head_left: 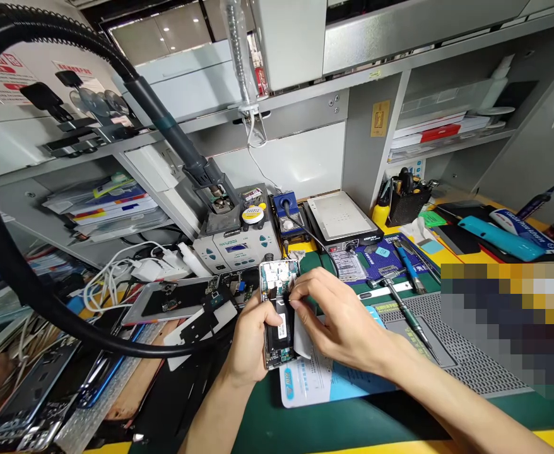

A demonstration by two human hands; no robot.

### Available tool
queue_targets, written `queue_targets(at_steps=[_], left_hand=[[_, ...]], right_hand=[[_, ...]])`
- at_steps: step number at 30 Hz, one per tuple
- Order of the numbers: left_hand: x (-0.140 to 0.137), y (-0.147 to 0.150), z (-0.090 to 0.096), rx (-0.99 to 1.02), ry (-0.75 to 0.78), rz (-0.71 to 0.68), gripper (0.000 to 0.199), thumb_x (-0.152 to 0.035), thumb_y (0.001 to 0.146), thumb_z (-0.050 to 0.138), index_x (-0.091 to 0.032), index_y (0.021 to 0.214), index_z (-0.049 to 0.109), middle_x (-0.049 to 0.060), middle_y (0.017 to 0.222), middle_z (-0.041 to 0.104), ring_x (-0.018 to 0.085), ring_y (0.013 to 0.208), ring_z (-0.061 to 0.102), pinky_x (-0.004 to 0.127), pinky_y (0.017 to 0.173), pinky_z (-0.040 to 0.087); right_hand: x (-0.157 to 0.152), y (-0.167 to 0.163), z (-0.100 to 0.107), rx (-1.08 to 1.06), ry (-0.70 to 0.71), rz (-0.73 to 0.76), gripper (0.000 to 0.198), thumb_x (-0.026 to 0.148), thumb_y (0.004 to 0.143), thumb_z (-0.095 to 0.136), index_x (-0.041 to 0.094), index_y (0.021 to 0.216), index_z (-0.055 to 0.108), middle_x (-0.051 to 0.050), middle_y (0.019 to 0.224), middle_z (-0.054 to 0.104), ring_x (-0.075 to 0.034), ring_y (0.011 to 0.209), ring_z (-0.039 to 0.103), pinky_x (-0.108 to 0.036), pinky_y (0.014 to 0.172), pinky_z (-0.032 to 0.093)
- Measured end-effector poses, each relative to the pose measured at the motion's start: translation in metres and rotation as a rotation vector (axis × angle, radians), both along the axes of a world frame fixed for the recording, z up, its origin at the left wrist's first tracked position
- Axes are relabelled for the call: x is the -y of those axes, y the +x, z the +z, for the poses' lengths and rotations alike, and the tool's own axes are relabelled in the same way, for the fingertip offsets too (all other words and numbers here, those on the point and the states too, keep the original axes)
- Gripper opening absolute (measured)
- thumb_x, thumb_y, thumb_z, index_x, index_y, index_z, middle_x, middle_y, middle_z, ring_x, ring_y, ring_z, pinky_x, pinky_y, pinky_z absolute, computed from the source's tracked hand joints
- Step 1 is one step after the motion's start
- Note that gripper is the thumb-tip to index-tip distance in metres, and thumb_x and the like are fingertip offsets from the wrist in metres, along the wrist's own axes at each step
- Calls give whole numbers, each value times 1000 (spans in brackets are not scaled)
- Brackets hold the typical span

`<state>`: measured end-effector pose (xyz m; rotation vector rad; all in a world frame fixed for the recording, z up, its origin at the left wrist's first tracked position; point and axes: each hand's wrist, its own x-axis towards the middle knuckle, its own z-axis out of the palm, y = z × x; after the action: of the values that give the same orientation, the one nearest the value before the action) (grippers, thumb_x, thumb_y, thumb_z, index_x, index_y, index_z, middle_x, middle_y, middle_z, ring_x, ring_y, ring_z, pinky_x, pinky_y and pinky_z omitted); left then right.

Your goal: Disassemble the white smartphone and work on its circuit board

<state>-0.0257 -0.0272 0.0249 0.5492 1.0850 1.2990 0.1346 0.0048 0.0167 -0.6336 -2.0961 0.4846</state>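
An opened smartphone is held upright and slightly tilted in my left hand, with the thumb pressed on its inside. Bare circuit boards show at its top and bottom, and a black battery with a white label lies between them. My right hand is at the phone's right edge beside the battery, thumb and forefinger pinched together. Whatever is between those fingertips is too small to make out. A pale flat piece hangs just below the right fingers; whether it is attached to the phone is unclear.
A thick black hose loops across the left side from a hot-air station. Phone parts lie to the left. A screwdriver rests on a grey perforated mat at right. Behind stands a flat metal-topped device.
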Motion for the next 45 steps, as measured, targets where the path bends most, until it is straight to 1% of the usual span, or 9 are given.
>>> queue_targets(at_steps=[7, 11, 15, 23, 30, 33, 36, 41, 45], left_hand=[[-5, -6, -5, 22, 9, 77, 14, -11, 52, 62, -17, 63, 56, -6, 59, 50, 9, 56, 46, 21, 53, 38], [-9, -10, -5, 21, 20, 88, 14, -12, 54, 61, -16, 67, 62, -6, 58, 51, 9, 54, 47, 21, 52, 37], [-10, -11, -3, -72, 32, 104, 15, -13, 59, 65, -16, 73, 64, -6, 61, 56, 10, 54, 51, 21, 51, 37], [-11, -14, -7, -221, 76, 102, 21, -11, 61, 73, -16, 80, 65, -3, 69, 65, 14, 63, 62, 25, 60, 47], [-14, -18, -6, -192, 75, 144, 21, -16, 64, 78, -15, 83, 68, 0, 72, 70, 18, 66, 66, 28, 63, 51], [-13, -18, -6, -227, 107, 102, 24, -17, 66, 79, -15, 88, 70, 3, 79, 72, 20, 73, 69, 28, 66, 51], [-10, -16, -6, -278, 156, 17, 28, -16, 70, 78, -15, 97, 71, 5, 88, 75, 23, 86, 70, 30, 76, 52], [-4, -10, -6, -286, 256, -188, 33, -12, 74, 73, -17, 107, 70, 6, 104, 74, 26, 100, 67, 33, 87, 51], [0, -8, -6, -331, 307, -289, 41, -7, 75, 68, -18, 114, 68, 6, 115, 71, 27, 110, 63, 34, 93, 48]], right_hand=[[3, -1, 0, 16, -12, 14, 13, 10, 93, 49, 21, 99, 50, -8, 98, 62, -21, 89, 58, -37, 78, 50], [5, 0, 4, -27, 10, 28, 17, 8, 90, 52, 22, 99, 49, -8, 99, 61, -22, 92, 57, -39, 79, 50], [7, 1, 9, -46, 62, 41, 21, 7, 83, 55, 22, 95, 51, -10, 101, 59, -25, 98, 56, -42, 83, 51], [11, 3, 13, -56, 97, 81, 23, 7, 73, 57, 23, 90, 52, -10, 98, 59, -27, 100, 56, -45, 85, 52], [11, 1, 11, -135, 139, 138, 27, 6, 64, 57, 19, 87, 52, -11, 95, 58, -28, 96, 55, -45, 80, 51], [13, 0, 11, -149, 117, 164, 28, 6, 62, 58, 19, 86, 52, -11, 93, 59, -28, 94, 56, -45, 79, 50], [14, 1, 14, -209, 44, 164, 25, 8, 67, 57, 18, 90, 54, -9, 90, 59, -25, 89, 57, -43, 77, 51], [10, 2, 17, -310, -117, -46, 12, 11, 86, 59, 18, 95, 62, -6, 90, 64, -18, 83, 60, -34, 74, 51], [6, -2, 12, -192, -166, -40, 30, 17, 87, 67, 16, 117, 67, -9, 103, 64, -20, 97, 61, -36, 85, 51]])
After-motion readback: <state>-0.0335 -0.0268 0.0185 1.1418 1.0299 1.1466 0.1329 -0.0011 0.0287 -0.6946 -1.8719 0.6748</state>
